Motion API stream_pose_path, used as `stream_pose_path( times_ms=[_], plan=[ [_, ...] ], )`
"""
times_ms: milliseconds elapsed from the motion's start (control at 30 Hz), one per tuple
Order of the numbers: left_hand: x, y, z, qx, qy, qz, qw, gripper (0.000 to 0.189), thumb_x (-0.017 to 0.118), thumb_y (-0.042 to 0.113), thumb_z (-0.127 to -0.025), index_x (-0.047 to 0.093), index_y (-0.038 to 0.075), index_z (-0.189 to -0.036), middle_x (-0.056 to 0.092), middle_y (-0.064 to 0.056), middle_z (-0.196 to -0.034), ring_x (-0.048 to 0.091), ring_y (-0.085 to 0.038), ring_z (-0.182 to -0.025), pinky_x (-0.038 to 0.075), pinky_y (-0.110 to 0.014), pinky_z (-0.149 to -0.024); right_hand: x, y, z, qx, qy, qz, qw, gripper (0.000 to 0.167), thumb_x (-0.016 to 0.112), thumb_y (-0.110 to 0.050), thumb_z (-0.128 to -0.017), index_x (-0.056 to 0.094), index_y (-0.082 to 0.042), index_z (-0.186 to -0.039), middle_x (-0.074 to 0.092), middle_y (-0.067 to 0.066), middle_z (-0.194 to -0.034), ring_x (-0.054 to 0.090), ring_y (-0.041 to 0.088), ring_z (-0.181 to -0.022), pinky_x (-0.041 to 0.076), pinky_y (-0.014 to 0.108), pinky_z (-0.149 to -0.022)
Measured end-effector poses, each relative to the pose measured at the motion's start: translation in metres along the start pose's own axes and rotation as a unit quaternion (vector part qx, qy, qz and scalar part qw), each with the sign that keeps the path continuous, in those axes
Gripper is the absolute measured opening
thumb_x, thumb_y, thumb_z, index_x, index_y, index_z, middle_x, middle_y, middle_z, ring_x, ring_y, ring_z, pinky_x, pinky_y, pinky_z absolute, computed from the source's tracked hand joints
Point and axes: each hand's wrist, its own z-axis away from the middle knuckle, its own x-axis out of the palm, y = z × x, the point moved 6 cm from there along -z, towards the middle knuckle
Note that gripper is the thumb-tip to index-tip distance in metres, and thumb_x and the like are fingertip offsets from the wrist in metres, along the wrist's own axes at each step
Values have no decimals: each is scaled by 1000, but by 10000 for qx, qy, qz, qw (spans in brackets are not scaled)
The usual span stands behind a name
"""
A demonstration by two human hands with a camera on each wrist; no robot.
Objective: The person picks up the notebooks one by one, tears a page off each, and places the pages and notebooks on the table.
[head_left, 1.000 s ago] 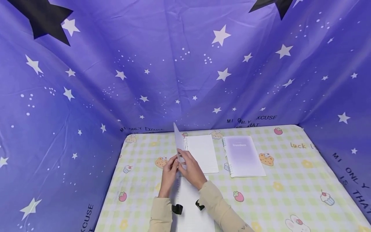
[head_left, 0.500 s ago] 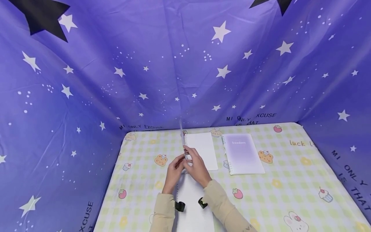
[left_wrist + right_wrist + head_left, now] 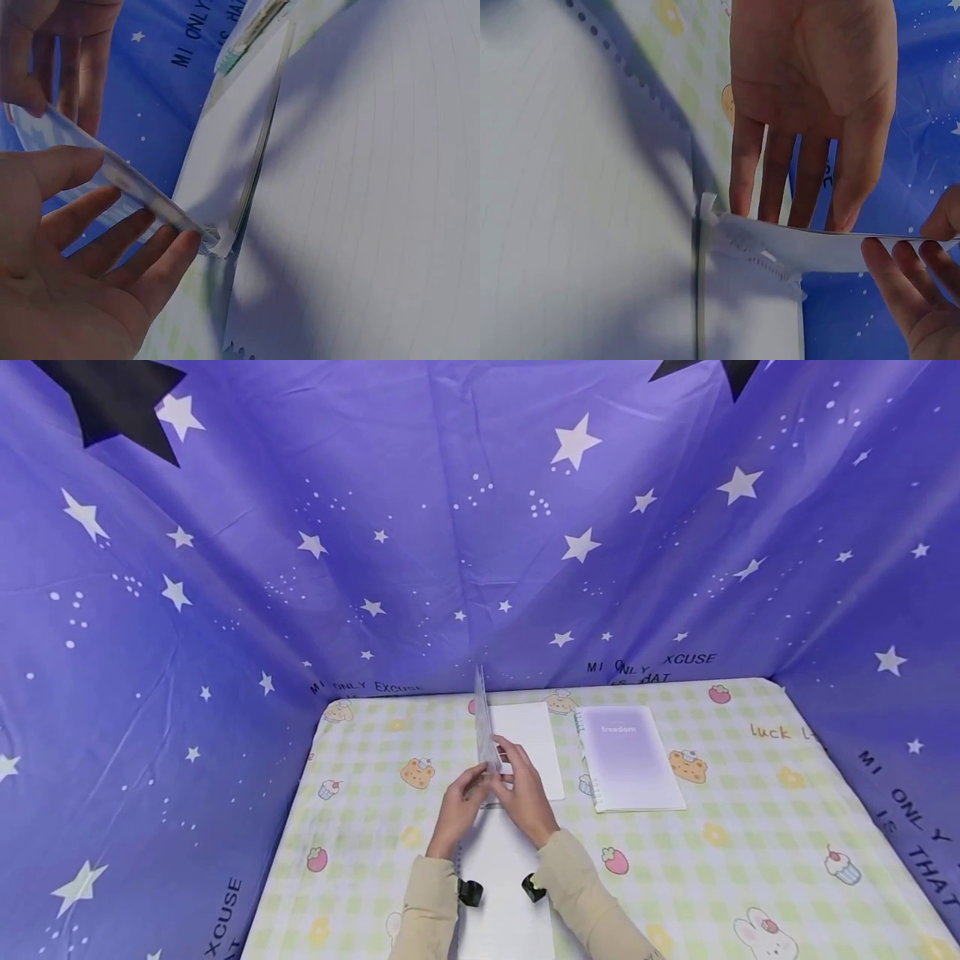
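A spiral notebook [image 3: 528, 747] lies open on the table, its lavender-grey cover [image 3: 483, 714] standing nearly upright. My right hand [image 3: 521, 793] pinches the near edge of this cover; in the right wrist view its fingertips [image 3: 871, 249] rest against the pale face. On the other side is my left hand [image 3: 459, 806], its fingers fairly straight and spread, with the tips [image 3: 191, 241] touching the cover. The notebook's ringed spine [image 3: 742, 251] shows near the lower end of the cover. Under my wrists lies lined paper [image 3: 506, 893] with punched holes along one edge.
To the right lies a closed lavender notebook [image 3: 632, 760] marked "freedom", its rings on the left. A green checked cloth [image 3: 360, 893] with cartoon prints covers the table. A purple star-printed curtain [image 3: 420, 527] encloses the back and sides.
The cover was leaning left with its lavender face showing, then turned edge-on, and now tips slightly the other way. Both hands have shifted right a little. The left hand's fingers have spread somewhat.
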Motion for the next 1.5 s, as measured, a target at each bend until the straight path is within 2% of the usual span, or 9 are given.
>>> stream_pose_path(
  times_ms=[100,233,333,433,600,767,1033,1267,1500],
  plan=[
    [4,-4,-1,4,-95,77,9999,43,57,9,-99,51,-11,-136,51,-33,-139,49,-48,-130,46,-55,-105,-5,5,2,83,67,80,9999,60,62,9,-89,46,-7,-145,57,16,-124,61,31,-114,60,26,-82],
    [12,-24,-6,-21,-236,185,9995,44,58,6,-98,50,-9,-138,46,-34,-143,47,-50,-130,47,-56,-103,-13,11,6,223,183,4,9996,60,61,9,-89,46,-7,-145,57,16,-124,60,31,-112,61,30,-80],
    [18,-39,-12,-4,-356,33,9994,45,61,8,-98,51,-6,-139,44,-32,-146,46,-49,-132,49,-53,-103,-20,18,8,401,295,-73,9987,61,61,9,-88,46,-9,-144,57,15,-123,61,29,-109,61,31,-78],
    [22,-44,-14,91,-494,-141,9986,46,63,11,-97,53,-5,-138,44,-31,-147,45,-48,-133,49,-51,-102,-25,24,10,540,391,-112,9977,61,62,8,-88,47,-11,-144,58,14,-121,61,27,-105,61,30,-77],
    [26,-46,-16,144,-608,-352,9974,45,64,13,-96,55,-2,-138,43,-29,-148,43,-46,-135,47,-52,-105,-33,34,12,691,530,-224,9960,62,65,8,-86,48,-11,-143,62,15,-118,64,28,-101,61,30,-76],
    [30,-45,-16,223,-703,-784,9942,45,63,12,-96,55,-1,-138,43,-27,-149,44,-44,-136,48,-49,-105,-38,44,14,845,688,-363,9934,63,66,10,-84,48,-9,-142,62,15,-115,66,30,-99,61,28,-76],
    [37,-39,-14,547,-715,-1702,9813,43,66,9,-91,60,-3,-133,45,-27,-147,40,-47,-138,33,-57,-115,-45,64,21,1184,912,-99,9887,66,70,10,-80,47,-8,-140,63,16,-108,66,29,-93,60,28,-73],
    [40,-36,-9,648,-706,-2181,9712,36,67,10,-92,65,-4,-125,46,-26,-147,40,-45,-138,34,-55,-114,-47,79,26,1419,984,150,9849,67,70,8,-79,45,-7,-138,63,18,-105,65,28,-85,58,29,-68],
    [42,-38,-11,770,-595,-2558,9618,42,70,-1,-86,63,-5,-127,49,-23,-145,42,-40,-138,35,-50,-115,-48,88,27,1522,951,248,9835,70,71,9,-77,43,-5,-139,62,21,-106,61,27,-82,54,30,-68]
  ],
)
